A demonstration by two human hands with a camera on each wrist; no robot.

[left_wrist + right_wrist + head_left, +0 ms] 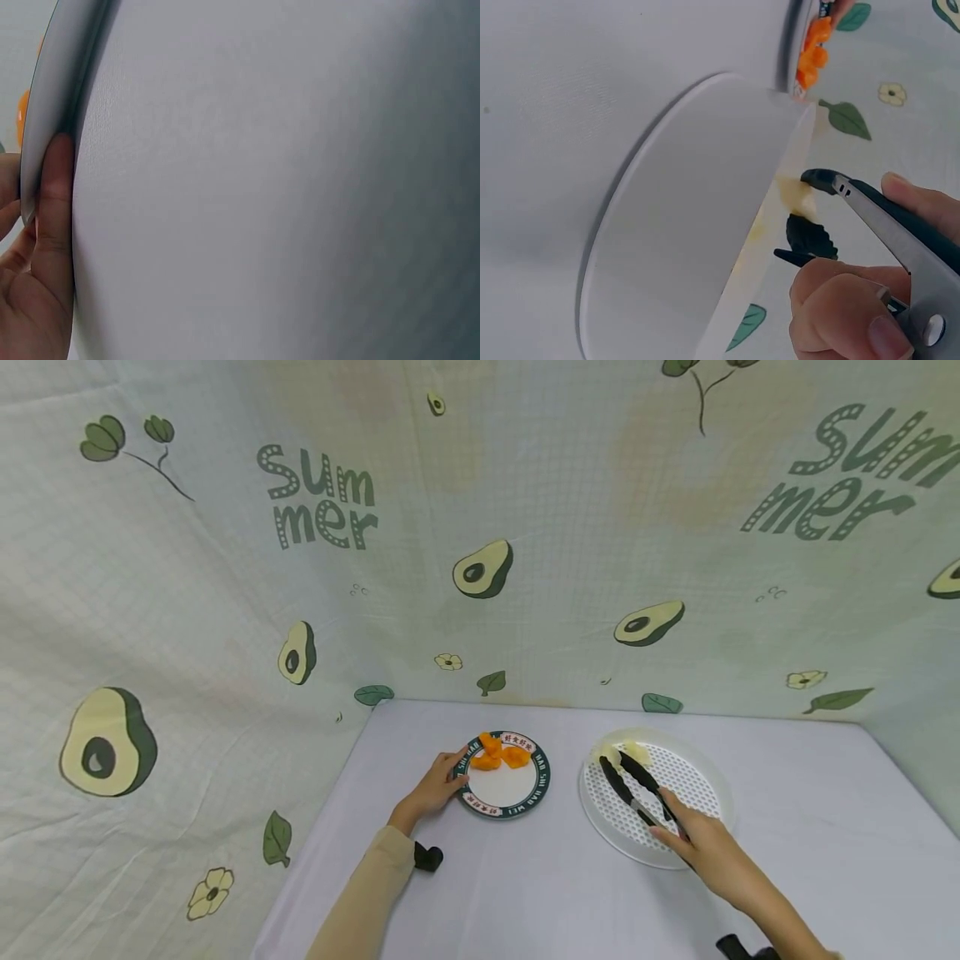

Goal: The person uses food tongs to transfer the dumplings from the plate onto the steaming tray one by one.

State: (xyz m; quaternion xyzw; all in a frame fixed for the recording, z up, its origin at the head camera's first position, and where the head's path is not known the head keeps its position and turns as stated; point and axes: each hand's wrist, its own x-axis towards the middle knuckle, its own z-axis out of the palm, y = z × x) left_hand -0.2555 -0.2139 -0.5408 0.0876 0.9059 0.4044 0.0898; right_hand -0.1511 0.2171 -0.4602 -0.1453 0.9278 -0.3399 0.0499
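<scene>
My left hand [437, 785] holds the left rim of a round plate [504, 789] with a dark green lettered border. In the left wrist view, its fingers [54, 202] lie along the plate's underside. Several orange pieces [516, 757] sit toward the back of this plate. My right hand [708, 847] grips black-tipped metal tongs [619, 783] over a round white perforated tray [693, 785]. The tong tips are spread a little and sit right at pale yellow pieces [637, 752] by the tray's far left rim. From the right wrist, the tray's side [682, 217] hides most of its inside.
A white cloth [540, 893] covers the table. Behind and to the left hangs a pale curtain [555, 635] printed with avocados, leaves and lettering. Plate and tray stand apart, the plate on the left. Dark straps with small black parts [428, 858] show at the wrists.
</scene>
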